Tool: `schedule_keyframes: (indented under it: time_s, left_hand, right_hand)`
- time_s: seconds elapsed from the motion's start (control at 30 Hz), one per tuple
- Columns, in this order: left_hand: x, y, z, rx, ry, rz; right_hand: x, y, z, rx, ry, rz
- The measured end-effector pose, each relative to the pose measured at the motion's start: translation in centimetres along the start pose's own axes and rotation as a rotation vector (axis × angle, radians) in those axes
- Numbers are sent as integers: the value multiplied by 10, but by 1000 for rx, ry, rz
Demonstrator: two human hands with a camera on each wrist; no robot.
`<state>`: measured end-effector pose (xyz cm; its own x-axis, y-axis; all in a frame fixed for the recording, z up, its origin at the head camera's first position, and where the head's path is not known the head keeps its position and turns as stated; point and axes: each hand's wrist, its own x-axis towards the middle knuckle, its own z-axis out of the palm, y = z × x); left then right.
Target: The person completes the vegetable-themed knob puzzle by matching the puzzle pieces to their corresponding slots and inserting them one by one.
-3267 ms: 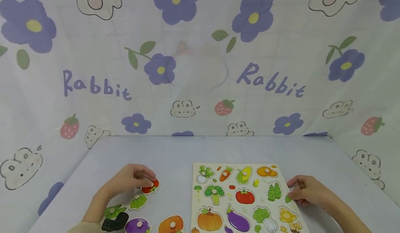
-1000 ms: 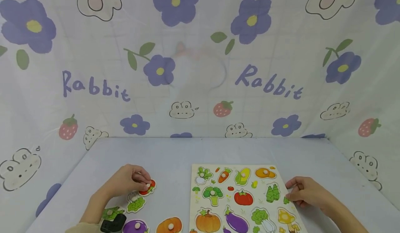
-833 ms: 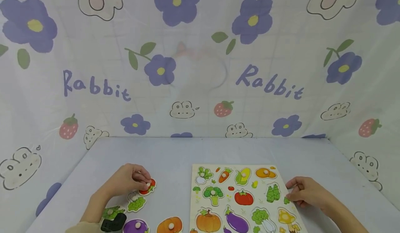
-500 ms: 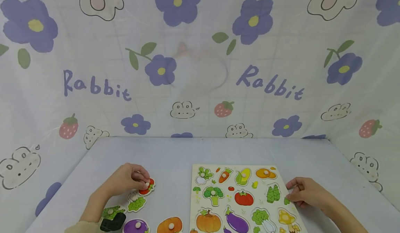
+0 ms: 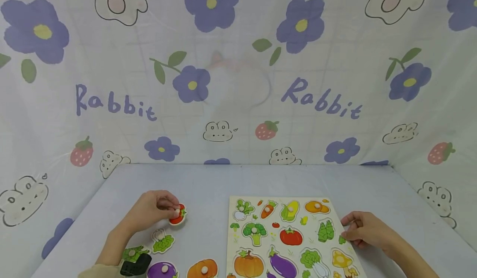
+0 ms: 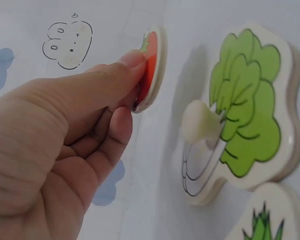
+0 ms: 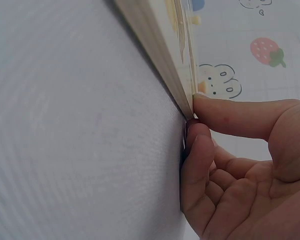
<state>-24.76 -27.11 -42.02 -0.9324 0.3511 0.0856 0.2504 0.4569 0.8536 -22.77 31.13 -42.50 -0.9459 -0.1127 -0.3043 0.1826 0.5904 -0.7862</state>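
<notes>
In the head view my left hand pinches a tomato puzzle piece by its knob. The left wrist view shows that tomato piece tilted on edge, off the table. Just below the hand lies a leafy cabbage piece with a pale knob. My right hand grips the right edge of a wooden vegetable puzzle board. In the right wrist view its thumb rests on the board's edge, and the curled fingers sit below it, against the side.
Near the front left lie a green asparagus piece, a purple eggplant piece and a pumpkin piece. Knobbed pieces fill several of the board's slots, including a broccoli and a corn. Patterned cloth hangs behind the table.
My left hand has taken hold of the tomato piece and raised it away from the cabbage piece, turning it slightly. The right hand stays at the board's edge.
</notes>
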Motion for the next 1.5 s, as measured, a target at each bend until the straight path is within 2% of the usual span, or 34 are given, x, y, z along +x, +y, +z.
schedule_keyframes:
  time_s: [0.23,0.5,0.63,1.03,1.27,1.5]
  left_hand:
    - [3,10,3,34,56,33]
    - [7,22,11,111,191,63]
    - [9,26,16,121,227,85]
    - [16,39,38,162,242,163]
    - [16,44,47,154,254,168]
    - [20,47,66,139,264,186]
  right_hand:
    - [-2,-2,0,2,4,11]
    - [-2,-3,1,11,6,13]
    - [-2,-2,1,9,4,12]
    - [-2,-2,1,17,12,18]
    - [0,0,1,21,6,8]
    - [-1,0,1,11,3,9]
